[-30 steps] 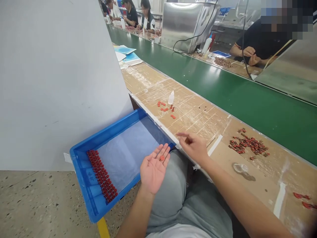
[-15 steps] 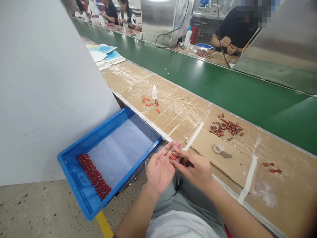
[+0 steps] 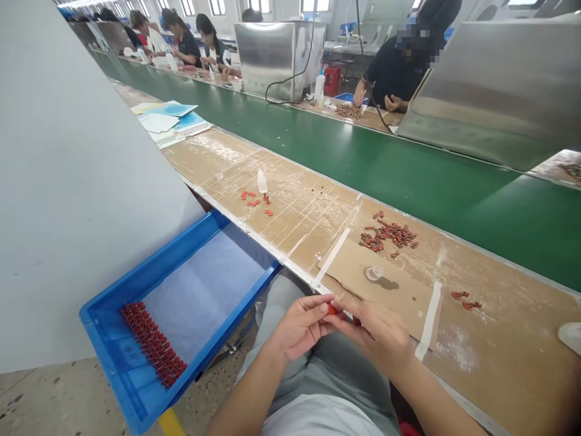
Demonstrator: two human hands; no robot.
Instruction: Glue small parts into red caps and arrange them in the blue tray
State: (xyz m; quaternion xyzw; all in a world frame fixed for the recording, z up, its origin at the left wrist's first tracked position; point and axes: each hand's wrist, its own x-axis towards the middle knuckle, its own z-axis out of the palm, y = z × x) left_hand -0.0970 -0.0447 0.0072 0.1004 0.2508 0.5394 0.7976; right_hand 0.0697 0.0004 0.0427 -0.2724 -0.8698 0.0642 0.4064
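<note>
A small red disc (image 3: 331, 309) sits between the fingertips of both hands, above my lap at the table's front edge. My left hand (image 3: 303, 327) is closed, its thumb and fingers pinching the disc from one side. From the other side my right hand (image 3: 379, 330) grips it with thumb and forefinger. The fingers cover much of the disc, so its face is hidden. Beyond the hands lies a brown cardboard sheet (image 3: 349, 266) with a small clear cup (image 3: 374, 274) on it. Behind it is a pile of small red-and-dark pieces (image 3: 389, 235).
Left of my lap, a blue tray (image 3: 109, 357) holds rows of red pieces (image 3: 152, 345). Several loose red discs (image 3: 251, 203) lie by a small white bottle (image 3: 262, 181). Two red pieces (image 3: 472, 306) lie at the right. A green conveyor belt (image 3: 318, 142) runs behind; co-workers sit across it.
My left hand, palm up and open before, has closed on the red disc. The view has tilted up and shifted right. A co-worker's hand has moved down to a pile across the belt.
</note>
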